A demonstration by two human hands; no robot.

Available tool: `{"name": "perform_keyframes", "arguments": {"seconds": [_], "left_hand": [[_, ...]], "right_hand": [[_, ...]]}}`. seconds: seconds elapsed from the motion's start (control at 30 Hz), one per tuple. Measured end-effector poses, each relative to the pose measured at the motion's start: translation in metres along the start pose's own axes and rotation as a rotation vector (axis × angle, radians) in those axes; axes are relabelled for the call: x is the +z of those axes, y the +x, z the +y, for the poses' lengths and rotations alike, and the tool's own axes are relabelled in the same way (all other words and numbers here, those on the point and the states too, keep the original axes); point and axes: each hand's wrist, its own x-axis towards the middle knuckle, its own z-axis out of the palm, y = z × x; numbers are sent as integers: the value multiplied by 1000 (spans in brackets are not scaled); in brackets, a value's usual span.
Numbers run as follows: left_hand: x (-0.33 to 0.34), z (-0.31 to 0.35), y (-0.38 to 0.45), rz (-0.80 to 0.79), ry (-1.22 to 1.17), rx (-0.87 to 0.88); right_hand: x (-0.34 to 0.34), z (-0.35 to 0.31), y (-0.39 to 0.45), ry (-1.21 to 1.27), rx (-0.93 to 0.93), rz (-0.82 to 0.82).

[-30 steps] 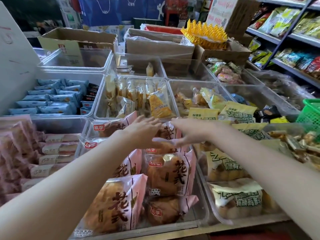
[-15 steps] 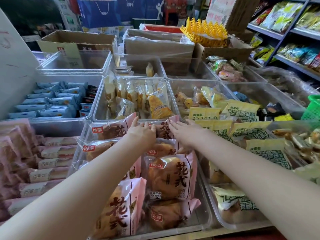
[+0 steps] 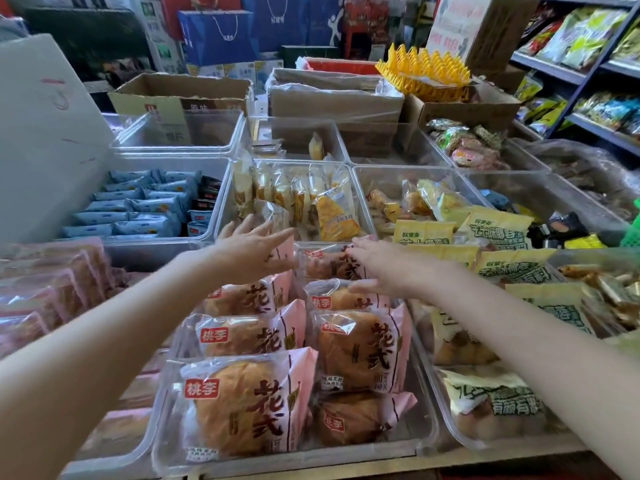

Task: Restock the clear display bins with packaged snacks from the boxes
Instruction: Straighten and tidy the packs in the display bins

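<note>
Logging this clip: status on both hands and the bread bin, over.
Left hand open, flat on far pink bread pack. Right hand open, fingers on neighbouring pack. Clear bin nearly full of them. Nothing blocking.

The near middle bin point(image 3: 429, 441) holds bread packs point(image 3: 249, 407) in two columns. Both hands reach over its far end: the left hand point(image 3: 254, 249) above the left column, the right hand point(image 3: 377, 268) on the right column. Left of it lies a bin of wrapped cakes point(image 3: 45, 289); right of it, a bin of bun packs point(image 3: 498, 403). Behind stand more bins point(image 3: 221, 199), then cardboard boxes point(image 3: 180, 95). Shelves point(image 3: 588, 74) stand at the far right.
</note>
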Motion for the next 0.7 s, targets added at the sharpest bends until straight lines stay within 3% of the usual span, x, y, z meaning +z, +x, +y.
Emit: {"name": "perform_keyframes", "arguments": {"seconds": [0.13,0.27,0.5,0.6,0.7], "left_hand": [[10,-24,-12,-148,19,4],[26,-36,-14,-131,-9,-9],[36,-44,-20,-138,62,-185],[24,-34,-21,-95,121,-184],[10,-24,-33,69,58,-86]], "right_hand": [[-7,-27,1,234,-130,1],[-3,-60,30,494,-168,5],[19,-89,66,-37,1,-68],[8,-86,62,25,-2,-76],[-13,-70,35,308,14,48]]}}
